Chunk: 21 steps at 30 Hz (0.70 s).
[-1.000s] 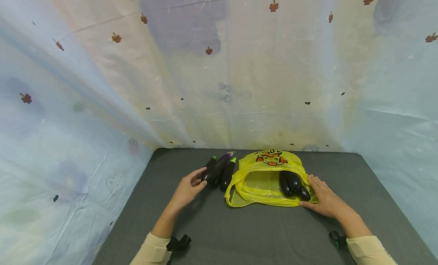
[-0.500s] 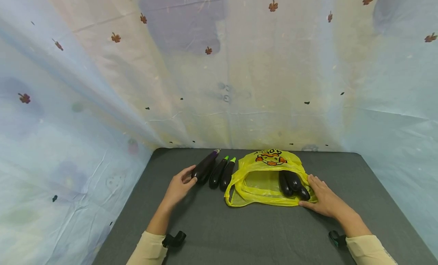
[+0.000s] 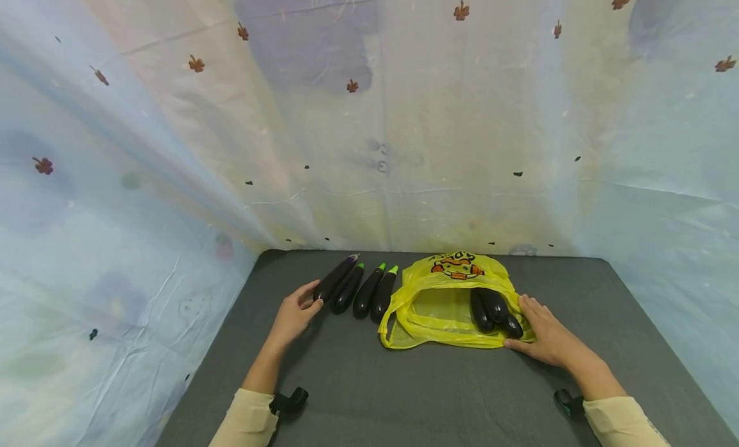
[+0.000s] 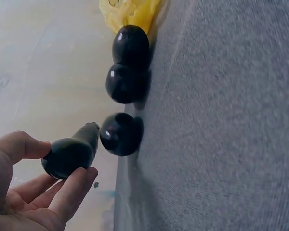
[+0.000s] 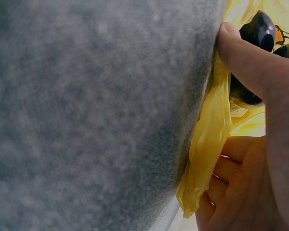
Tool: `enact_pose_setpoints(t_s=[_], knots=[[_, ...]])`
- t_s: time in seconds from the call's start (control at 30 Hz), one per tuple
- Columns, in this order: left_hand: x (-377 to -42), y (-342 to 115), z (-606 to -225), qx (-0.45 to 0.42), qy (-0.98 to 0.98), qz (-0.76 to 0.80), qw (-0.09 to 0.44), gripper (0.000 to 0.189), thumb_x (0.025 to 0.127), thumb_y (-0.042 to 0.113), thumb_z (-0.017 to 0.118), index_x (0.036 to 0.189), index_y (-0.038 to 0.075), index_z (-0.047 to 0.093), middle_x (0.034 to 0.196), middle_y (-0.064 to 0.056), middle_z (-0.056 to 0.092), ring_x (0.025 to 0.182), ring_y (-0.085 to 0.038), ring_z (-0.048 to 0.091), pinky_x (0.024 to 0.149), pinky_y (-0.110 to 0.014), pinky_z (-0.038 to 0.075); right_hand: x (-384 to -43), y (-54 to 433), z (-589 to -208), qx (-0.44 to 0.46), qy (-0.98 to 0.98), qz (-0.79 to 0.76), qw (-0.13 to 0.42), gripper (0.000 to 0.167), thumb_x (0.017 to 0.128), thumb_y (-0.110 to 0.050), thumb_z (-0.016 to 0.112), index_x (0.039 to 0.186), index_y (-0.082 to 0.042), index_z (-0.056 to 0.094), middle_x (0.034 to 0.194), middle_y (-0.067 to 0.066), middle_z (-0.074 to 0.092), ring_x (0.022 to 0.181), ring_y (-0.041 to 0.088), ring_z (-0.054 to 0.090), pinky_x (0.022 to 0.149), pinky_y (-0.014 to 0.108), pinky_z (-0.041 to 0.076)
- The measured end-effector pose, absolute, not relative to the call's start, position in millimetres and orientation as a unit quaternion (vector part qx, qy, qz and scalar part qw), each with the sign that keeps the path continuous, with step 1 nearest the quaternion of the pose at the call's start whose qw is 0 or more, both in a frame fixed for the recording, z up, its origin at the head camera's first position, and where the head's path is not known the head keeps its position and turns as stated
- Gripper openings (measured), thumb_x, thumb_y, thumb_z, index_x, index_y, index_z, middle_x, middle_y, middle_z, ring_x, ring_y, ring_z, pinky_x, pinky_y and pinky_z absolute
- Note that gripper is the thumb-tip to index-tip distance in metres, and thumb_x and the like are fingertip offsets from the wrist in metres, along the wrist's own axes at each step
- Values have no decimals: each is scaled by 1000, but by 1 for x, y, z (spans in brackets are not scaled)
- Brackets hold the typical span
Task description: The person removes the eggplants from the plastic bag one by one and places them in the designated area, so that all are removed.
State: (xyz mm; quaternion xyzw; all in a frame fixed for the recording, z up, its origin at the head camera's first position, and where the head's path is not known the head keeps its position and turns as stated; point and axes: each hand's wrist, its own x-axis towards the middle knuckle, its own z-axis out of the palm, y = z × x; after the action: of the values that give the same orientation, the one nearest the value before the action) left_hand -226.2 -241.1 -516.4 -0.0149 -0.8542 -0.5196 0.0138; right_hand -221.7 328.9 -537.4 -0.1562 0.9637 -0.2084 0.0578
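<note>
My left hand (image 3: pixel 293 313) pinches the round end of a dark eggplant (image 3: pixel 337 278) between thumb and fingers. The left wrist view shows this eggplant (image 4: pixel 70 156) held off the grey table, its narrow end pointing away. To its right lie three eggplants in a row: the nearest eggplant (image 3: pixel 349 289), a middle eggplant (image 3: pixel 368 293) and one eggplant (image 3: pixel 383 296) by the bag. A yellow plastic bag (image 3: pixel 430 337) lies on its side, mouth toward me, with several eggplants (image 3: pixel 494 309) inside. My right hand (image 3: pixel 550 335) rests against the bag's right side, fingers extended, thumb at the lower rim.
The dark grey table (image 3: pixel 416 396) reaches a patterned curtain (image 3: pixel 381 177) at the back. Another curtain side (image 3: pixel 86 274) hangs along the left. A black strap mount (image 3: pixel 290 401) sits on the left wrist and another mount (image 3: pixel 569 403) on the right.
My left hand has moved left with its eggplant, away from the row. The eggplants beside it now show apart from one another. The right hand and bag have stayed in place.
</note>
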Motion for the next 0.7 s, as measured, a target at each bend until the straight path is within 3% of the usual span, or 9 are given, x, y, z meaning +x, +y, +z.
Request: enact_pose_setpoints(t_s=[0.7], knots=[[-240, -247, -534, 18, -853, -521, 15, 57, 108, 17, 67, 161, 8, 49, 162, -25, 48, 142, -45, 55, 105, -60, 55, -222, 330, -538, -153, 964, -210, 61, 123, 89, -61, 81, 166, 12, 19, 168, 41, 18, 154, 61, 19, 122, 75, 19]])
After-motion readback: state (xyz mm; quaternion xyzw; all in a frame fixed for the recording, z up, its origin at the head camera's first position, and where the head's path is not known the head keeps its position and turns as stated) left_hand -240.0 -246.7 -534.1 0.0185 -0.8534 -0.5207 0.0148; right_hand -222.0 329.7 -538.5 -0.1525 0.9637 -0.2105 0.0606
